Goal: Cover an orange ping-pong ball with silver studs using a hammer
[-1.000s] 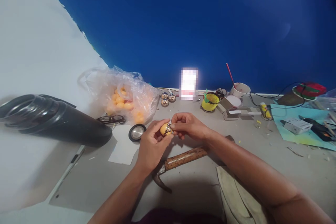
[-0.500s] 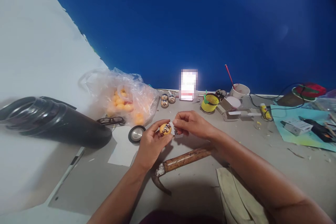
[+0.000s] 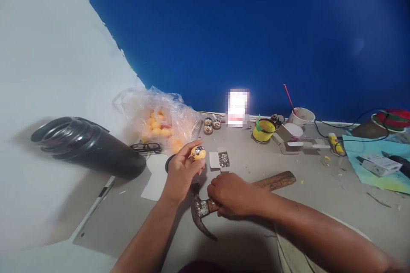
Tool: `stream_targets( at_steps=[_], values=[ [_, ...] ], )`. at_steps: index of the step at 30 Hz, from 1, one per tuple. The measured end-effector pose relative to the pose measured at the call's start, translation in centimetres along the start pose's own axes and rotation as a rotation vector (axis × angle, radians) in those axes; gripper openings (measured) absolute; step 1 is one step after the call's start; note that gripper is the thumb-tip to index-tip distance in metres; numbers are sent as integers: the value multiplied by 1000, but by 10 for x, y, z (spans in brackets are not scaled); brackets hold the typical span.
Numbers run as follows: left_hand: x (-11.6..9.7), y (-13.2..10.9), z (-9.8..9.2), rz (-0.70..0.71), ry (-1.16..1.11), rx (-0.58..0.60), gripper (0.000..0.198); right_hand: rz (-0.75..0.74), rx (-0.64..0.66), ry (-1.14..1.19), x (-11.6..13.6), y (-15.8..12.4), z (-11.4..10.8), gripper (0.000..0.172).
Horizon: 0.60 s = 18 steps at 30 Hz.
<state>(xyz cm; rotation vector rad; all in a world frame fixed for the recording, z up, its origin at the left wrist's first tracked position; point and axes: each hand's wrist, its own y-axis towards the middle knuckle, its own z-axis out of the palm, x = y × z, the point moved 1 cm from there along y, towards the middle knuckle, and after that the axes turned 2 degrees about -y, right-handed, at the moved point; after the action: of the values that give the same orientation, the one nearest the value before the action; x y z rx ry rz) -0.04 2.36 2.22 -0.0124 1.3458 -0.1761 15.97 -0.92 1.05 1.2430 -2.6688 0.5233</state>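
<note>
Right hand (image 3: 231, 194) moved over hammer (image 3: 278, 181), curled, grip unclear; left hand (image 3: 180, 175) pinches studded ball (image 3: 198, 153).

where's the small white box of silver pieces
In the head view, the small open white cardboard box of silver pieces lies near centre, right of the silver-studded orange ball in the left hand.

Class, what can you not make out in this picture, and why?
All in the head view:
Yellow ball: its far side, turned away.
Hammer: part of its handle, and whether the right hand grips it; the back of that hand hides this.
Dark round object: mostly hidden by the left hand.
Bright screen: its contents, blurred into blocks.
Pale cloth: partly hidden by the right forearm and cut off by the bottom edge.
</note>
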Motion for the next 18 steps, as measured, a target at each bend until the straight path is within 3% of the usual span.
stream_targets(
  at_steps=[5,9,13,18],
  values=[
    [-7,5,-7,52,129,-134,49,17,-87,324,-20,-34,-45,14],
    [-6,8,-7,49,49,-147,46,95,-249,555,-31,-54,-75,13],
    [0,7,-3,22,37,-113,46,193,-413,738,-38,-49,-71,12],
    [3,6,-3,11,82,-146,47,232,-475,955,-48,-44,-60,22]
  ],
)
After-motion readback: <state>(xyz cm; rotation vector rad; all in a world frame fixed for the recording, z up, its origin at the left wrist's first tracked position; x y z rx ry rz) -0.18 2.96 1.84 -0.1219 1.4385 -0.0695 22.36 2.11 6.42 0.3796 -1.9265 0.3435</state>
